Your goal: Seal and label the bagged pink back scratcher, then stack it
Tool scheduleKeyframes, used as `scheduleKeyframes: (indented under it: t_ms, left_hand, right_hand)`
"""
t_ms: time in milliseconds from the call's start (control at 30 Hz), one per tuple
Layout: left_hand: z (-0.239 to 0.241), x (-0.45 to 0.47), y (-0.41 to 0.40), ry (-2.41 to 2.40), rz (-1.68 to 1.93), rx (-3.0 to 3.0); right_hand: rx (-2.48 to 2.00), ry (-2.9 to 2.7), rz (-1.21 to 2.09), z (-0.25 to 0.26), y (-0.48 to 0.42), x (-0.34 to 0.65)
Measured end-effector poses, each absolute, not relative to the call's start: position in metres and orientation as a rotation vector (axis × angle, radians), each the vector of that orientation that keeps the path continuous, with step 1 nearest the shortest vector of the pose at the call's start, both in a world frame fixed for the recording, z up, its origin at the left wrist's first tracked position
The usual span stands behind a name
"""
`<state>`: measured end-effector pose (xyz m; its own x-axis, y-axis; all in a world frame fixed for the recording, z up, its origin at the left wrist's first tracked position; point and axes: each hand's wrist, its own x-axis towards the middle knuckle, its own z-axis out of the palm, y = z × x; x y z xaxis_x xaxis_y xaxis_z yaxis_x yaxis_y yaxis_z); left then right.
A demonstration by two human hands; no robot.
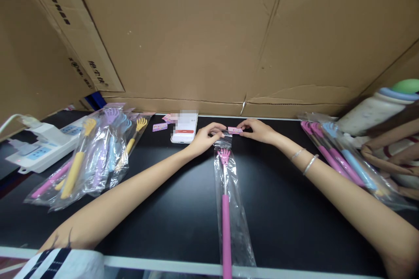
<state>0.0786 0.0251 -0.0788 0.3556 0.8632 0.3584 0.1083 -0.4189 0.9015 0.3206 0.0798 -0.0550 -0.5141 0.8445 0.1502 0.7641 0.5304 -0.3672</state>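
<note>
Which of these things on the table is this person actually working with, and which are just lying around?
In hand:
left hand holding the top of the clear bag; pink back scratcher inside it; right hand pinching a pink card at the bag's mouth.

Lying about:
bagged scratchers piled left, more at right; spare pink cards; phone; power strip; bottle.

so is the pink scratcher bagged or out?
In. The clear bag covers the pink scratcher, claw and handle; left hand pinches its top, right hand holds pink label.
</note>
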Motion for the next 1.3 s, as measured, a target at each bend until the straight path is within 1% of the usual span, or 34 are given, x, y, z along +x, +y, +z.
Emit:
scheduleKeyframes:
  t_ms: [233, 300, 367, 467, 533, 767, 967, 1200, 1300]
  left_hand:
    - [-0.079, 0.078, 0.024, 0.886, 1.138, 1.829]
    - [-0.079, 0.078, 0.024, 0.883, 1.143, 1.825]
    - [-0.079, 0.078, 0.025, 0.881, 1.149, 1.815]
    - [-0.079, 0.078, 0.025, 0.876, 1.148, 1.804]
    - [-0.079, 0.078, 0.025, 0.865, 1.14, 1.806]
    - [-0.084, 0.078, 0.028, 0.821, 1.149, 1.748]
    - [-0.086, 0.077, 0.029, 0.808, 1.162, 1.741]
    - [-0.085, 0.077, 0.029, 0.809, 1.158, 1.779]
    - [-0.082, 0.077, 0.026, 0.802, 1.171, 1.791]
  right_hand:
    - [-1.378, -2.292, 0.209, -0.048, 0.073, 0.315]
    - [-1.347, -2.196, 0.228, -0.044, 0.071, 0.313]
    - [-1.334, -2.097, 0.368, -0.039, 0.069, 0.311]
    - [-1.34, -1.909, 0.689, -0.032, 0.064, 0.304]
    - [-1.327, -1.791, 0.822, -0.027, 0.061, 0.299]
    - [-1.195, -1.655, 0.948, -0.015, 0.05, 0.291]
    - [-1.011, -1.738, 1.04, -0.008, 0.047, 0.291]
    - [-0.747, -2.136, 0.783, 0.007, 0.027, 0.281]
    - [-0.69, -2.33, 0.731, 0.009, 0.016, 0.272]
